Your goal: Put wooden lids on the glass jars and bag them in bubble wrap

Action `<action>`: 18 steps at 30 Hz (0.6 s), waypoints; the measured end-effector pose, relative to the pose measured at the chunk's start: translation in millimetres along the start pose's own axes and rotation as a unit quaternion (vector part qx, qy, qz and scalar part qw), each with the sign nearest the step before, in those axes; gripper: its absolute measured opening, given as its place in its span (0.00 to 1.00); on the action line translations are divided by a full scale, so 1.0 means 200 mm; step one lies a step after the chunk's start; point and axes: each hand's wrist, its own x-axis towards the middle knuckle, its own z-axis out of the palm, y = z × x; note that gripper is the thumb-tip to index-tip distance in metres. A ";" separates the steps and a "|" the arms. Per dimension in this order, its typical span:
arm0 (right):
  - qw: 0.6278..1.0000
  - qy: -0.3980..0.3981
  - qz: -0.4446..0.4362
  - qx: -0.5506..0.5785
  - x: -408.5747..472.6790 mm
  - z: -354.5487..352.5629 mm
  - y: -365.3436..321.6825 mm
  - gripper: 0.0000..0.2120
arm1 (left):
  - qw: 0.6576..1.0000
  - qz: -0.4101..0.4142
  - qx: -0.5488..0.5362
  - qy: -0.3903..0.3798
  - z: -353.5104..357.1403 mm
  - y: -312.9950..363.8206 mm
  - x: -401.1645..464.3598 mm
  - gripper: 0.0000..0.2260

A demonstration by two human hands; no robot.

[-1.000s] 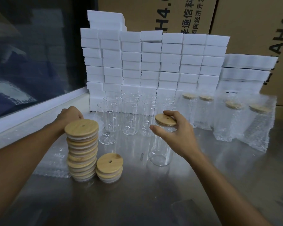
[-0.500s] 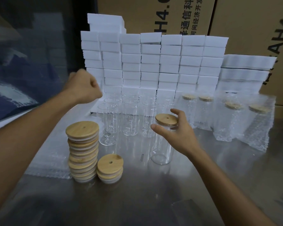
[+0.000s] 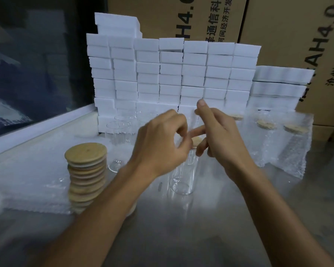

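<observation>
A clear glass jar (image 3: 181, 180) stands on the steel table, with a wooden lid (image 3: 196, 140) on its mouth showing between my hands. Both hands hover just above it. My left hand (image 3: 158, 143) has its fingers curled, the tips against a finger of my right hand, and I see nothing in it. My right hand (image 3: 220, 135) is lifted off the lid with its fingers spread. A tall stack of wooden lids (image 3: 86, 157) stands to the left. Several empty jars (image 3: 118, 132) wait behind it.
Lidded jars in bubble wrap bags (image 3: 289, 143) stand at the right. Flat bubble wrap (image 3: 27, 180) lies at the left. A wall of white foam blocks (image 3: 172, 74) and cardboard boxes (image 3: 278, 20) close the back. My left forearm hides the short lid stack.
My left hand swung from the upper left down to the middle and met my right hand. My right hand let go of the lid and rose off the jar.
</observation>
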 end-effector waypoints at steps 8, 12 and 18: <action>0.997 -0.012 0.017 -0.079 0.04 -0.03 0.09 0.08 | 0.973 -0.064 -0.219 0.036 0.13 -0.01 -0.12 0.09; 0.994 -0.057 0.002 -0.091 0.02 0.01 0.09 0.12 | 0.854 -0.405 -0.324 0.019 0.11 -0.03 -0.02 0.17; 0.985 -0.073 -0.002 -0.155 0.01 0.04 0.10 0.06 | 0.801 -0.514 -0.298 -0.069 0.10 -0.09 -0.03 0.14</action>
